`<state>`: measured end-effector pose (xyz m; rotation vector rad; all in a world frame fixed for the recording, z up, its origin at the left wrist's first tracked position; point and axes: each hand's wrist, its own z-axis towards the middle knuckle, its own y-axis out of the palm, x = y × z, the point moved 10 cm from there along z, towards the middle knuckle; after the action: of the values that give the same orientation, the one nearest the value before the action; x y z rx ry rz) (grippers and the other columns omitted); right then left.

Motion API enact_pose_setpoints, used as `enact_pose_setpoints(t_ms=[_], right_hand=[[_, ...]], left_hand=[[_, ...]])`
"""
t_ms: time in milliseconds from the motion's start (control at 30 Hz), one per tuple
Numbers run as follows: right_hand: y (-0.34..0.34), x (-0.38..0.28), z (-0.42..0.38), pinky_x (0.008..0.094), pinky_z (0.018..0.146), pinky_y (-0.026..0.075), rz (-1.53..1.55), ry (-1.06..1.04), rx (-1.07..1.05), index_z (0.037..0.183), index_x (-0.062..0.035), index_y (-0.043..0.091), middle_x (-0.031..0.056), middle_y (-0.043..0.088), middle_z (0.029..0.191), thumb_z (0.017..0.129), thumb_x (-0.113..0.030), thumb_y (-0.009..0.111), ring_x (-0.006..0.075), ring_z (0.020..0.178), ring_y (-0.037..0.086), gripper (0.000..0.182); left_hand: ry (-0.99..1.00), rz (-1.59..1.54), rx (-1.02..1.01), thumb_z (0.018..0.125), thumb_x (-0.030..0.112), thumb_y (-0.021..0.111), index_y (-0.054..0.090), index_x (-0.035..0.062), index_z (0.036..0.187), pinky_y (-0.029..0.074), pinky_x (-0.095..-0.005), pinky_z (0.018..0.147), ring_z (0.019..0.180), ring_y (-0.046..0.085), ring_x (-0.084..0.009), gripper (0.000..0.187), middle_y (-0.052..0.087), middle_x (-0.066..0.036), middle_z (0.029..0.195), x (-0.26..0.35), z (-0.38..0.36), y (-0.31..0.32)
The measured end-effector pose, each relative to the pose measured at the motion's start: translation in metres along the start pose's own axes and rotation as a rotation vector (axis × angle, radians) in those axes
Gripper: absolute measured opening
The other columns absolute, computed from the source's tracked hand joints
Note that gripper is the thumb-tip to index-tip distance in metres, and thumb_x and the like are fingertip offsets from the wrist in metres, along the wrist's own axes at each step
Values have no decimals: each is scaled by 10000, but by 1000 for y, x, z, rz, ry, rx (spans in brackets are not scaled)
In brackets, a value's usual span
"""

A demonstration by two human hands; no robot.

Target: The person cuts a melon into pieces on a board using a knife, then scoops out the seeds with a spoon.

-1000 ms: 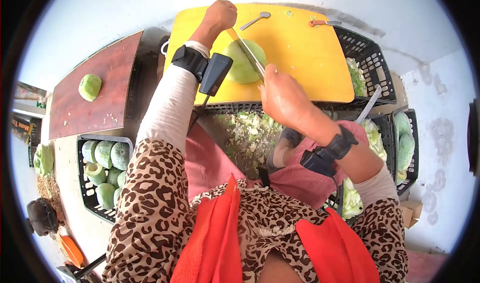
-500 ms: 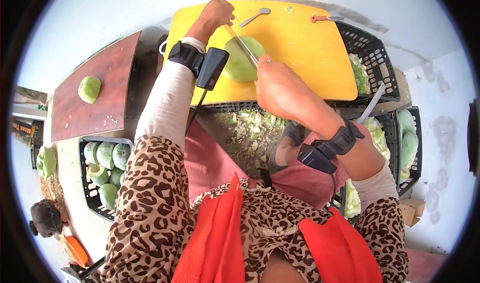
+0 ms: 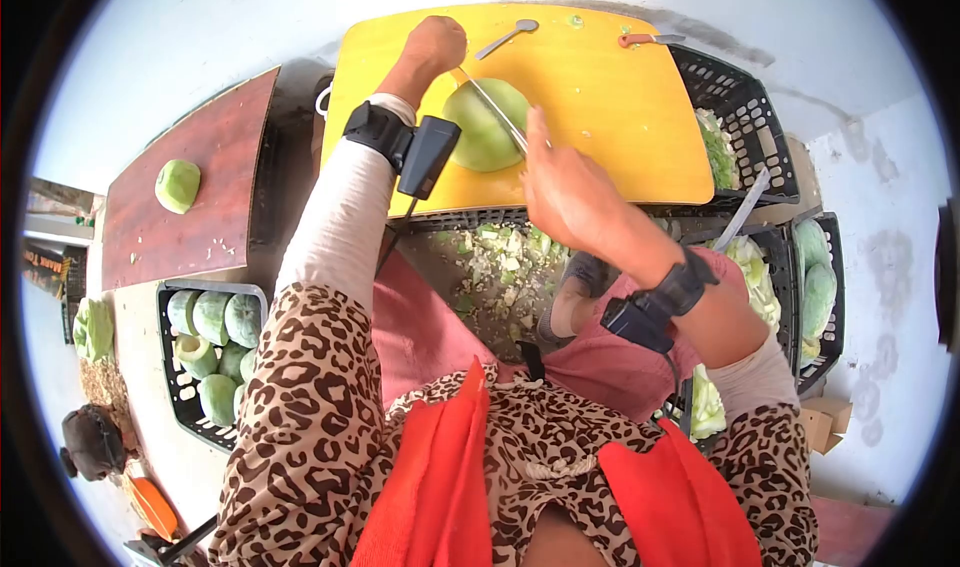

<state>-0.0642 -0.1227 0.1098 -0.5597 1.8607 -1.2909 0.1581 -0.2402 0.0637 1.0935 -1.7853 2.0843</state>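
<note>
A pale green melon [image 3: 487, 127] rests on the yellow tabletop [image 3: 600, 77], a long narrow knife [image 3: 492, 103] lying slantwise across its upper side. At the far end of the blade, my left hand [image 3: 435, 47] is closed in a fist around what looks like a wooden handle, mostly hidden. My right hand [image 3: 580, 187] grips the near end, thumb stretched forward along it; the palm hides that end. Behind the melon lies a spoon [image 3: 507, 39]. A small orange-handled knife [image 3: 648, 40] sits near the table's far right corner.
A reddish-brown board [image 3: 190, 227] at left bears another green melon [image 3: 177, 187]. Below it, a black crate [image 3: 185, 407] holds several melons. More crates [image 3: 745, 97] stand at right, one with a long blade [image 3: 743, 209] sticking up. Scraps [image 3: 500, 267] litter the floor between my feet.
Both hands have shifted slightly down and to the right with the knife along the melon. My right thumb now points up and forward rather than lying folded.
</note>
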Motion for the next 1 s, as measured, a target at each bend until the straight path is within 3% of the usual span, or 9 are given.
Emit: enact_pose_setpoints(t_ms=[133, 200, 367, 433, 533, 633, 767, 867, 1000], right_hand=[[32, 20, 1, 502, 620, 497, -69, -15, 144, 1346, 208, 168, 297, 611, 720, 863, -112, 505, 452, 659, 612, 670], [29, 21, 1, 499, 596, 496, -80, -102, 201, 1341, 217, 170, 282, 612, 696, 858, -96, 499, 443, 622, 608, 664], [16, -4, 9, 463, 580, 513, -167, -94, -23, 1308, 261, 210, 281, 611, 707, 791, -12, 481, 379, 632, 637, 645], [34, 4, 9, 445, 572, 517, -256, -98, -24, 1306, 266, 217, 275, 614, 712, 770, 13, 473, 350, 651, 652, 646], [68, 21, 9, 427, 607, 528, -266, -10, -86, 1329, 240, 219, 279, 632, 796, 764, 26, 474, 340, 726, 665, 655], [55, 23, 10, 438, 633, 527, -141, 14, -108, 1340, 224, 224, 284, 635, 810, 763, 23, 482, 367, 721, 657, 663], [50, 26, 11, 470, 661, 517, -94, 37, -93, 1327, 219, 253, 297, 634, 802, 764, -5, 498, 405, 745, 646, 654], [51, 26, 12, 487, 693, 506, -70, -27, -42, 1313, 193, 279, 297, 620, 786, 826, -74, 521, 434, 748, 625, 606], [48, 33, 13, 485, 729, 498, 29, -19, 7, 1303, 162, 314, 303, 621, 836, 823, -85, 541, 436, 804, 620, 585]], left_hand=[[-25, -4, 205, 804, 154, 512, 664, 57, 1031, 475, -398, 900, 1017, 611, -350, 290, 655, -195, 1056, 1, -19, -3], [16, 17, 153, 809, 153, 513, 660, 57, 1033, 472, -420, 895, 1007, 613, -354, 284, 659, -196, 1038, 3, -16, 2], [173, 295, -21, 833, 163, 515, 657, 67, 1028, 480, -431, 854, 965, 621, -351, 259, 669, -178, 997, -35, 6, 48], [-73, 132, 191, 847, 177, 516, 660, 71, 1014, 488, -421, 830, 944, 625, -345, 244, 672, -170, 974, -49, -38, 23], [102, 264, 358, 858, 215, 535, 664, 75, 1004, 494, -385, 812, 921, 637, -316, 240, 673, -163, 963, -43, -50, 22], [-43, -336, 204, 856, 238, 571, 662, 71, 1016, 489, -352, 815, 902, 639, -274, 249, 674, -137, 953, -71, -34, 23], [-18, -563, 171, 892, 274, 611, 625, 9, 1098, 458, -275, 823, 909, 575, -134, 335, 640, -58, 980, -77, -35, 19], [-17, -904, 110, 896, 287, 618, 562, -19, 1182, 439, -279, 843, 959, 555, -147, 423, 628, -75, 1029, -82, -54, -3], [-76, -592, 371, 890, 310, 633, 453, -68, 1263, 453, -282, 815, 974, 557, -159, 561, 608, -141, 1069, -63, -112, -55]])
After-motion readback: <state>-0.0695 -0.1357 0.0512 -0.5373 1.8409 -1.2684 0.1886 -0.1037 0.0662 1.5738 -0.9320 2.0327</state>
